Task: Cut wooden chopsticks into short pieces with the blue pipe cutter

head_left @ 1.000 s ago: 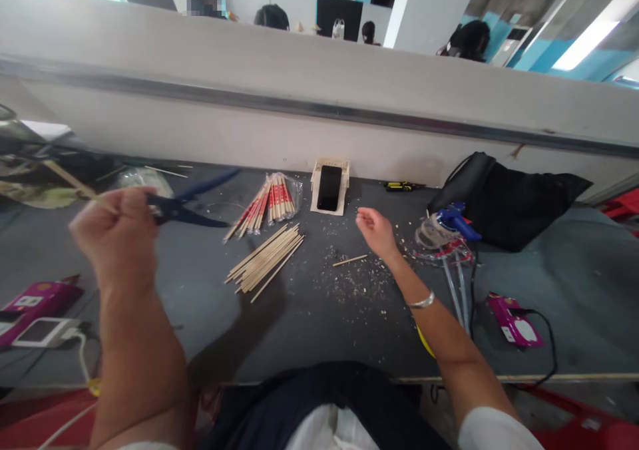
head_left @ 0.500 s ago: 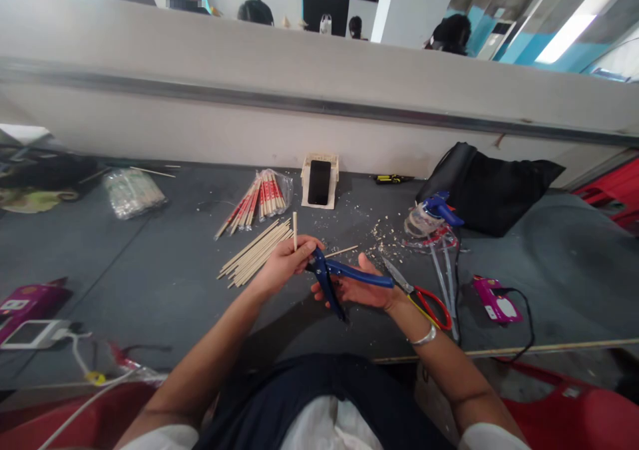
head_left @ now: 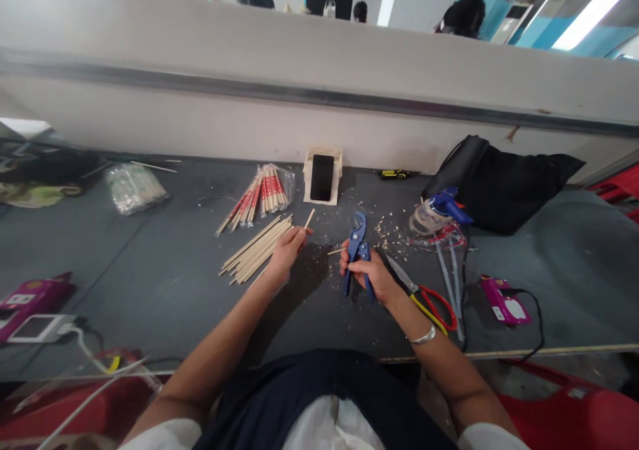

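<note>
My left hand (head_left: 284, 251) is closed around a thin wooden chopstick (head_left: 310, 218), whose upper end sticks out past the fingers. My right hand (head_left: 375, 273) grips a blue pipe cutter (head_left: 356, 237) by its handles, with the jaws pointing away from me. A short wooden stick (head_left: 336, 251) lies on the table and runs up to the right-hand fingers. Just left of my left hand is a loose pile of bare chopsticks (head_left: 252, 250). Small wood chips (head_left: 383, 231) are scattered to the right of the cutter.
Red-wrapped chopstick bundles (head_left: 269, 190) lie behind the pile. A phone (head_left: 322, 177) leans on a small wooden stand. Red-and-yellow-handled scissors (head_left: 424, 300), a tape dispenser (head_left: 442, 207), a black bag (head_left: 499, 184) and a purple box (head_left: 504, 300) are at the right. People sit beyond the partition.
The pipe cutter has swung upright and is now gripped by its handles in my right hand, apart from my left. My left hand still has the chopstick, now tilted to the right.
</note>
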`<action>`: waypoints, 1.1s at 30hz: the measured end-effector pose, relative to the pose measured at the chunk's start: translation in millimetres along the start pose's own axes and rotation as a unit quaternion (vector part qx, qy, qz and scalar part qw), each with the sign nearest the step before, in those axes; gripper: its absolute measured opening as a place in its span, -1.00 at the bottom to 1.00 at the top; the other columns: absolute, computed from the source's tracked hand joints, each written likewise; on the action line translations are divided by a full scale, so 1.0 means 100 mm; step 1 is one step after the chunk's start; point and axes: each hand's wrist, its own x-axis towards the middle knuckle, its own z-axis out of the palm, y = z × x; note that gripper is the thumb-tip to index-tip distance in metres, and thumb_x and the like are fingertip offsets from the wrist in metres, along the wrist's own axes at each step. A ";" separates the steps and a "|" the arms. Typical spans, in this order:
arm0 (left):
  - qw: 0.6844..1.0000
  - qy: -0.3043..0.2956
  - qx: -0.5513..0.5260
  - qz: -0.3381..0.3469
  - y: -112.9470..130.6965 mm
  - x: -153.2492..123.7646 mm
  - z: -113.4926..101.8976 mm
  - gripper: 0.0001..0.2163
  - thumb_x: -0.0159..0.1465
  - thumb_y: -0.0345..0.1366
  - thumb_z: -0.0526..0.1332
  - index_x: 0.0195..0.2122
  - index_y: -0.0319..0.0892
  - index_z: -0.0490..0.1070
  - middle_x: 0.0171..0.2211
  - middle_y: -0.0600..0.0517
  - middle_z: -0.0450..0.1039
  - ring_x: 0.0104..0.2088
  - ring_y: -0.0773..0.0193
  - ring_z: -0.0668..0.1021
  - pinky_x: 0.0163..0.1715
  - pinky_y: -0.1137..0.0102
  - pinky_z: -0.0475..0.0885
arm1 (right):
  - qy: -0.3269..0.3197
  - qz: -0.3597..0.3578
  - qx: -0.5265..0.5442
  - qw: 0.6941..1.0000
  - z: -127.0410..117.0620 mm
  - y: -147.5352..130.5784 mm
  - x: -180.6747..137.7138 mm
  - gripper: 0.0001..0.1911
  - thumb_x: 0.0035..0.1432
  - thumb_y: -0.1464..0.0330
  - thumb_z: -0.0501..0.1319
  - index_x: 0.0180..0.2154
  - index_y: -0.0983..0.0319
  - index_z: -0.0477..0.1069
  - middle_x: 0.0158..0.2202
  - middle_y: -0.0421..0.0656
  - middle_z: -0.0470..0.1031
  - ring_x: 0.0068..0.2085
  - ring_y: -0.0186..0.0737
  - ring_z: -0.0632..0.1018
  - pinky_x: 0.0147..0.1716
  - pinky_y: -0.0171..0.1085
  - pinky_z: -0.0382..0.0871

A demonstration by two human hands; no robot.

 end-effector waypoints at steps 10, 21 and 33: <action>0.987 -0.045 -0.146 -0.050 -0.08 0.05 0.00 -0.72 0.05 -0.19 0.48 -0.29 -0.22 0.54 -0.59 0.17 0.24 -0.60 0.46 0.25 -0.62 0.51 0.09 | 0.126 -0.192 -0.323 0.918 0.01 -0.10 0.20 -0.74 0.07 0.19 0.31 -0.24 0.11 0.34 -0.44 -0.30 0.36 -0.43 -0.27 0.40 -0.29 -0.20 0.36; 0.997 -0.008 -0.070 -0.020 -0.14 0.01 0.08 -0.57 0.06 -0.05 0.44 -0.12 -0.20 0.61 -0.64 0.24 0.09 -0.66 0.50 0.11 -0.67 0.52 -0.07 | 0.180 -0.307 -0.438 0.826 -0.10 0.11 0.10 -0.84 0.19 0.29 0.19 -0.17 0.11 0.30 -0.40 -0.25 0.43 -0.40 -0.23 0.49 -0.29 -0.21 0.45; 0.996 0.027 -0.065 0.050 -0.27 0.08 0.02 -0.58 0.00 -0.04 0.48 -0.18 -0.18 0.64 -0.68 0.25 0.11 -0.68 0.50 0.13 -0.67 0.50 0.01 | -0.091 -0.371 -0.671 0.636 -0.05 0.16 0.06 -0.61 0.23 0.13 0.25 -0.01 0.21 0.39 -0.13 0.00 0.55 -0.11 -0.01 0.50 -0.05 -0.05 0.35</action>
